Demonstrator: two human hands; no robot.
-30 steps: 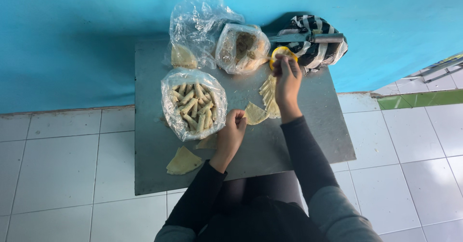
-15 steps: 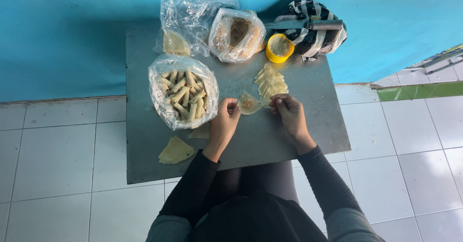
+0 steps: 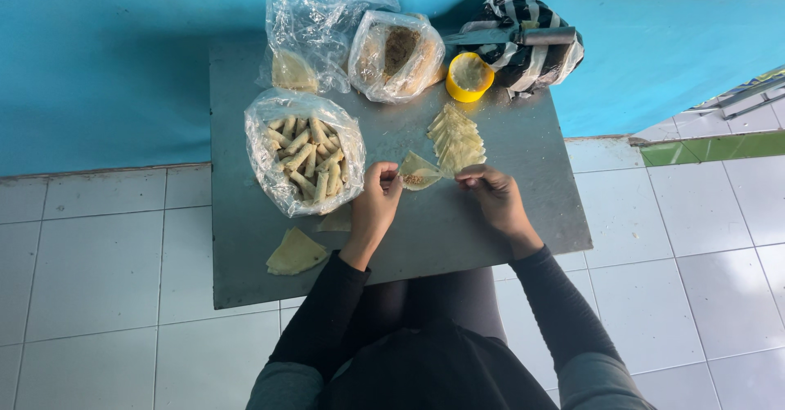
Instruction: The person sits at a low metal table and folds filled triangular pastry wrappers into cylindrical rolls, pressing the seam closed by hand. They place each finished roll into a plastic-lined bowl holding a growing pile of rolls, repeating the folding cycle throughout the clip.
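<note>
Mid-tabletop (image 3: 491, 230): left hand (image 3: 374, 206) fingers pinch the near-left corner of a filled triangular wrapper (image 3: 419, 173); right hand (image 3: 495, 197) fingers closed just right of it, grip unclear. Wrapper's long axis runs left-right between hands, left hand nearer. Beyond: wrapper stack (image 3: 456, 138), yellow cup (image 3: 469, 76) near the far edge

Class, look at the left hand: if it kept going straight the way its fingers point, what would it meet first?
The left hand points up and right, so it would likely first meet the filled wrapper it already touches, then the fanned stack of wrappers.

Both hands — left (image 3: 376, 201), right (image 3: 493, 195) — forward, fingers pinched, forearms converging
</note>
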